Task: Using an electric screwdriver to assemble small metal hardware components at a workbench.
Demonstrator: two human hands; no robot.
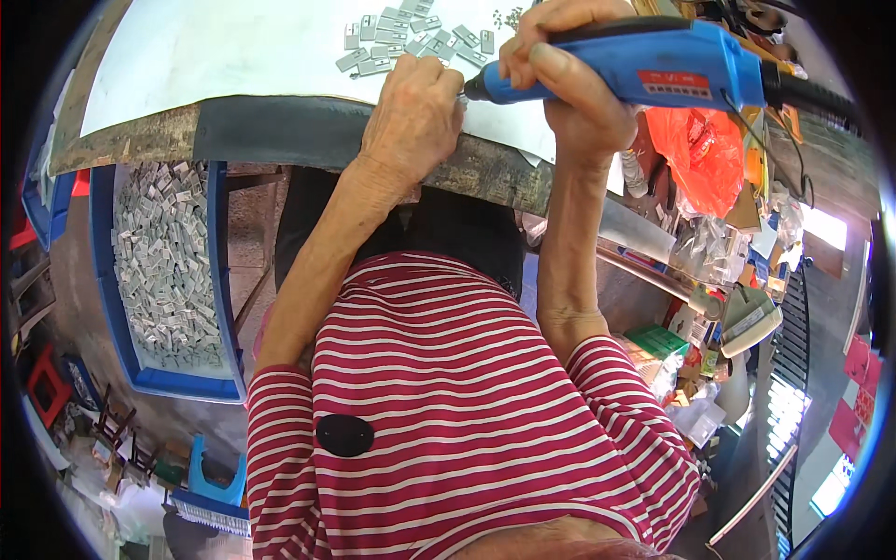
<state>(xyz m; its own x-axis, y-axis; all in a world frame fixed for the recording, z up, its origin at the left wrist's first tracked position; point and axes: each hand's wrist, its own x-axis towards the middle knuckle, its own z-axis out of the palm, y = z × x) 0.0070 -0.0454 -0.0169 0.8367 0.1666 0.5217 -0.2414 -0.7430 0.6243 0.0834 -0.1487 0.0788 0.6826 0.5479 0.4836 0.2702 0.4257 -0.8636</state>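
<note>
My right hand (pixel 583 79) is wrapped round a blue electric screwdriver (pixel 644 63), held nearly level, its dark tip pointing left. At that tip, near the table's front edge, the fingers of my left hand (pixel 417 107) are pinched together. They hold a small silvery piece that looks like a pencil sharpener, mostly hidden by the fingers. Just beyond my left hand, several grey metal pencil sharpeners (pixel 387 37) lie loosely grouped on the white table sheet (pixel 233 51). A few tiny brassy screws (pixel 509 17) lie farther right, close to my right hand.
Below the table on the left stands a blue tray (pixel 220 280) heaped with small metal pieces (pixel 168 261). A red plastic bag (pixel 700 154) hangs at the right among clutter. The screwdriver's black cord (pixel 812 98) runs off to the right. A worn wooden edge (pixel 495 173) fronts the table.
</note>
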